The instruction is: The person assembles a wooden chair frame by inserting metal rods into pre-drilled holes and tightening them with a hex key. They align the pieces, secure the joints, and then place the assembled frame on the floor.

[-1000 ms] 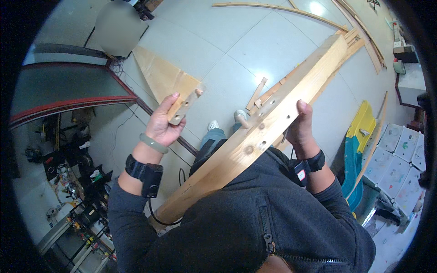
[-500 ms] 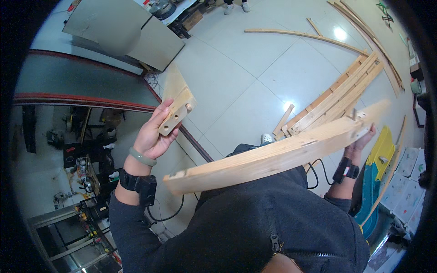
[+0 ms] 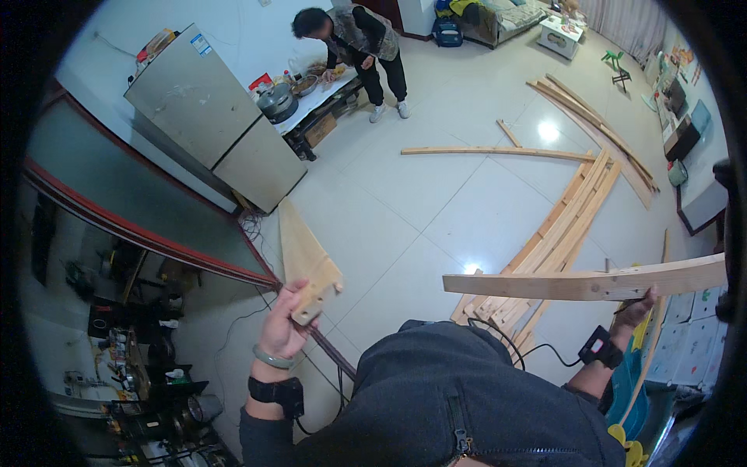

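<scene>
My left hand point(image 3: 282, 323) is closed on the near end of a pale wooden board point(image 3: 305, 253), which points away from me and has holes in its end. At the right, my right hand point(image 3: 636, 313) grips a long wooden beam point(image 3: 537, 286) from beneath. The beam lies nearly level across the view, with a small peg standing up from its top edge. Its far right end runs to the picture's rim. The two pieces are apart.
Several wooden slats point(image 3: 560, 226) lie stacked on the tiled floor, and a long strip point(image 3: 490, 151) lies beyond them. More long pieces point(image 3: 599, 124) rest farther right. A fridge point(image 3: 210, 117) stands at the left. Another person point(image 3: 366, 47) bends over a low table point(image 3: 311, 101). A teal slide point(image 3: 626, 389) is at the lower right.
The view has tipped up, bringing the other person into sight. My right hand has carried the beam right, away from my chest, and levelled it. My left hand still holds its board.
</scene>
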Demonstrator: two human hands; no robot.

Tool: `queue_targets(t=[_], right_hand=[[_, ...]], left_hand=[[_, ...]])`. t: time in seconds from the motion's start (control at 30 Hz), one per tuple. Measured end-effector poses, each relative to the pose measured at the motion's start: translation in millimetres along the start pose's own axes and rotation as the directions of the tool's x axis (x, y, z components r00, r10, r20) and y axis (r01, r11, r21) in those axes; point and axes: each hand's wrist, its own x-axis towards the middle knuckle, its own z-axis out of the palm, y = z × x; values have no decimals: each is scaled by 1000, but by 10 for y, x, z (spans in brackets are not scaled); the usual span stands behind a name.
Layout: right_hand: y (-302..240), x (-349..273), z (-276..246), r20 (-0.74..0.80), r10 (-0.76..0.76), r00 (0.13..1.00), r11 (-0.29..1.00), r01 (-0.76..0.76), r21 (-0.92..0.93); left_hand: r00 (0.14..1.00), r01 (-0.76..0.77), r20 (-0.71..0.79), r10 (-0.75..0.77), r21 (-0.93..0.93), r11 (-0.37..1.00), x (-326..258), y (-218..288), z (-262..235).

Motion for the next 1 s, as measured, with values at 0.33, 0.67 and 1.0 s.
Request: queue_targets(t=[0.33,0.67,1.0], right_hand=[[1093,-429,1356,255,-123,959,972,168,-163],[1015,-1357,2764,458,47,888,997,-11,-80],[678,-1565,3040,682,-146,717,970,238,-42]], left_hand=[[939,317,145,-311,-15,948,287,-1166,63],[979,79,-25,-204,962,262,942,236,84],[459,-884,875,153,467,-18,2129,-302,1874]])
